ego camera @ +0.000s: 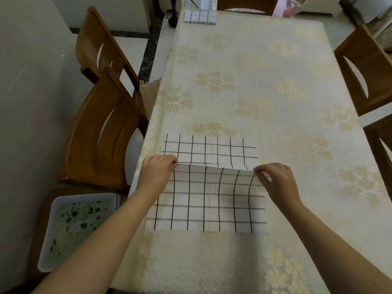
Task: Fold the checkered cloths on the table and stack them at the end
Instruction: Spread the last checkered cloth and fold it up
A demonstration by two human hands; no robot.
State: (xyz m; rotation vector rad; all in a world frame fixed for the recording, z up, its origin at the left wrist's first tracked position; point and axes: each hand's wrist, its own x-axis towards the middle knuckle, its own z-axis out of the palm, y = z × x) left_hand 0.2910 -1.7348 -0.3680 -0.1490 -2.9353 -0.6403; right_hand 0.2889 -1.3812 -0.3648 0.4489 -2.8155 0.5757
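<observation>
Two corners of a white, black-gridded checkered cloth (pixel 209 200) are pinched, one by the left hand (pixel 158 169) and one by the right hand (pixel 277 179), and its near half is lifted over the flat far half. It is laid near the front of a table (pixel 254 85) covered in cream floral-embossed cloth. A folded checkered cloth (pixel 199 16) is seen at the far end. Curved-back wooden chairs (pixel 99 128) are ranged alongside; a white plastic tray (pixel 70 228) is set on one seat.

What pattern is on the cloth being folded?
White cloth with a thin black grid, clearest in the head view.
</observation>
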